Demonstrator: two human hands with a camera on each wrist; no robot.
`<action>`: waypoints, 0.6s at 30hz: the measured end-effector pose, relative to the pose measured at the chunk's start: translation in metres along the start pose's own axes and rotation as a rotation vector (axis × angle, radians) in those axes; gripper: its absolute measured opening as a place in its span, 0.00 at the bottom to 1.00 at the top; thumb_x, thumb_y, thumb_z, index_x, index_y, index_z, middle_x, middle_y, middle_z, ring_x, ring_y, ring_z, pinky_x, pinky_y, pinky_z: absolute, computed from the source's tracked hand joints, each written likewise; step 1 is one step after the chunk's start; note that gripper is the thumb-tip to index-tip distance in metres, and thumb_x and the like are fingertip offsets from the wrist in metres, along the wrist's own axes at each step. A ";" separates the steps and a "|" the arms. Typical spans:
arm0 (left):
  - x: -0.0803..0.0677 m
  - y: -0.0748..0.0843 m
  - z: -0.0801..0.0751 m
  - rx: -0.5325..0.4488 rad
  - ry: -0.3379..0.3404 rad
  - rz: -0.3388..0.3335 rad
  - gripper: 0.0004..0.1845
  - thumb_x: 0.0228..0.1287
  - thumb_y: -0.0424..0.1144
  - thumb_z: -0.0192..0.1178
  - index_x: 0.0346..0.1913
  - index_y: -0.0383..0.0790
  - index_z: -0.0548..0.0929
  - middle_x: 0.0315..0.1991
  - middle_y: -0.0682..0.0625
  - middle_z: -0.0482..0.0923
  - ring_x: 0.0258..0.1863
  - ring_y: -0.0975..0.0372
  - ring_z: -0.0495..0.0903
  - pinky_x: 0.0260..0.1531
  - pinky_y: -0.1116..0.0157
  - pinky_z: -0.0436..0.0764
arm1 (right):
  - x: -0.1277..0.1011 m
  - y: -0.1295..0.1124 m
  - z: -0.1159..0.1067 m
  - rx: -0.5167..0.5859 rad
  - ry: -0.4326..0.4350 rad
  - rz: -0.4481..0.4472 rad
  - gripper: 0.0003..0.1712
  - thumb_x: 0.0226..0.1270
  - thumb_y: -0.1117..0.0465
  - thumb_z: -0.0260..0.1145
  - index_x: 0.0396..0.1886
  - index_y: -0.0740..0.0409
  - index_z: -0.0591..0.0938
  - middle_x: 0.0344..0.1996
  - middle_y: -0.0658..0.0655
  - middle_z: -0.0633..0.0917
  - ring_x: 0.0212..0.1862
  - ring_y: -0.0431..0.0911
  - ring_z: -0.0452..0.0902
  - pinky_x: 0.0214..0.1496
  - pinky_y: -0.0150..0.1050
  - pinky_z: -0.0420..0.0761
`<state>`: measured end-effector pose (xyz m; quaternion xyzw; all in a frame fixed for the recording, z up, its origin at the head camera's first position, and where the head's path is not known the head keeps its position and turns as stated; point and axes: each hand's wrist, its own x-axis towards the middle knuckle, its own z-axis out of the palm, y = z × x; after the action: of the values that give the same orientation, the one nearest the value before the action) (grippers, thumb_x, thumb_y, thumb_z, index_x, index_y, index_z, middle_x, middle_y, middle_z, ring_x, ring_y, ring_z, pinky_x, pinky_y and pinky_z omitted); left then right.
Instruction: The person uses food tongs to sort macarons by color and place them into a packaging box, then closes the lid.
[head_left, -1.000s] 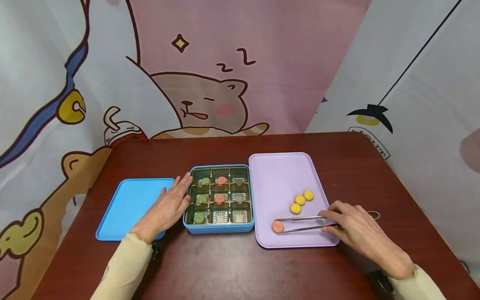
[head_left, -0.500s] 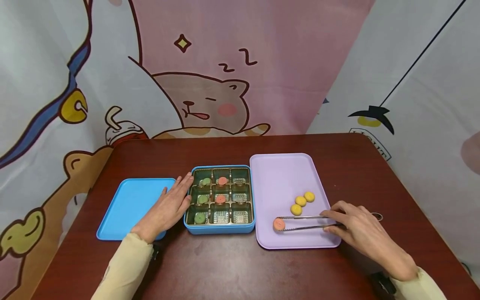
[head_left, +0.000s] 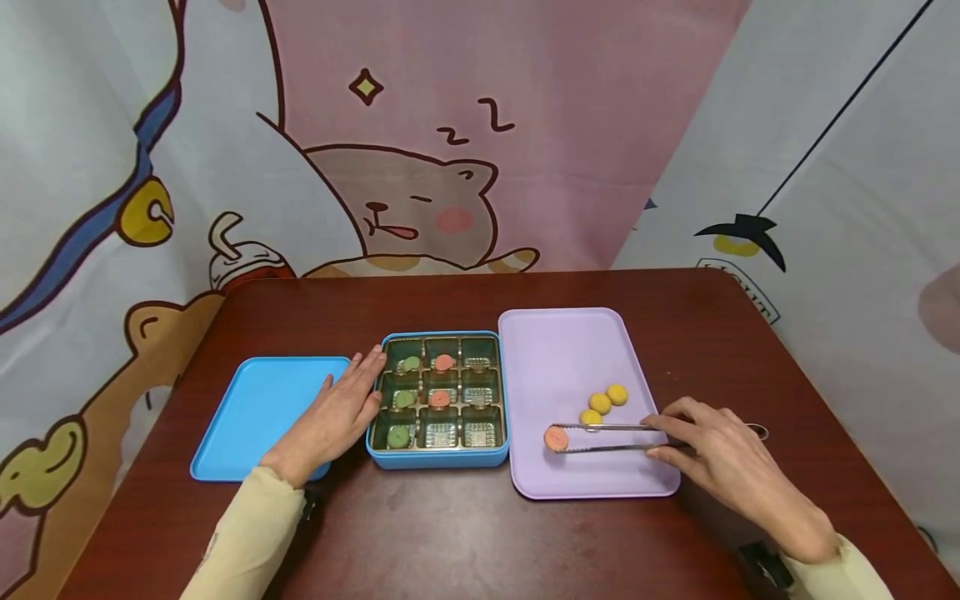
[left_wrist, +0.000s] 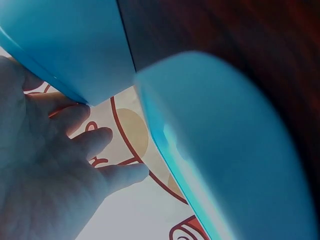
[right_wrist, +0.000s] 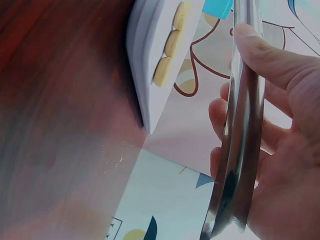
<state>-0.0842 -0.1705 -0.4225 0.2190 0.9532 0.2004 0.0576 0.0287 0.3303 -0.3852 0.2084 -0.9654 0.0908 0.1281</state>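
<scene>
My right hand [head_left: 723, 467] grips metal tongs [head_left: 611, 427] between thumb and fingers. In the right wrist view the tongs' long arms [right_wrist: 240, 115] run through the grasp. A round pink-orange cookie [head_left: 556, 438] sits between the tong tips, over the near part of the lilac tray [head_left: 555, 350]. Three yellow cookies [head_left: 600, 403] are on that tray, the nearest partly behind the tongs. My left hand [head_left: 330, 417] rests with extended fingers along the left side of a blue box [head_left: 442, 458]. Inside its gold divided insert, green cookies [head_left: 398, 436] occupy the left column and pink ones [head_left: 439, 397] two middle compartments.
A flat blue lid [head_left: 262, 417] lies left of the box, partly under the left forearm. The lilac tray stands right beside the box's right side. Behind the brown table [head_left: 450, 533] hangs a cartoon-printed cloth [head_left: 585, 125].
The tongs with the pink-orange cookie have shifted slightly away from the tray's near edge, now overlapping the nearest yellow cookie in view. My left hand has stayed at the box.
</scene>
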 end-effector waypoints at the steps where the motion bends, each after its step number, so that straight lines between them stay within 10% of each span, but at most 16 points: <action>1: 0.000 0.000 0.000 0.000 0.001 0.000 0.32 0.85 0.45 0.44 0.84 0.40 0.52 0.84 0.45 0.46 0.81 0.43 0.48 0.70 0.28 0.51 | 0.001 0.000 -0.001 -0.001 0.002 0.002 0.24 0.45 0.53 0.87 0.46 0.46 0.93 0.37 0.43 0.81 0.33 0.36 0.72 0.38 0.44 0.74; 18: -0.001 0.001 -0.001 -0.002 0.004 -0.001 0.32 0.85 0.45 0.44 0.84 0.39 0.53 0.84 0.44 0.46 0.81 0.43 0.49 0.70 0.28 0.51 | 0.006 -0.007 -0.014 0.016 0.030 0.015 0.27 0.42 0.56 0.88 0.48 0.49 0.92 0.39 0.46 0.83 0.35 0.40 0.74 0.37 0.44 0.75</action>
<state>-0.0828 -0.1701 -0.4215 0.2183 0.9532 0.2016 0.0560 0.0296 0.3252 -0.3697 0.2007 -0.9641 0.1026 0.1401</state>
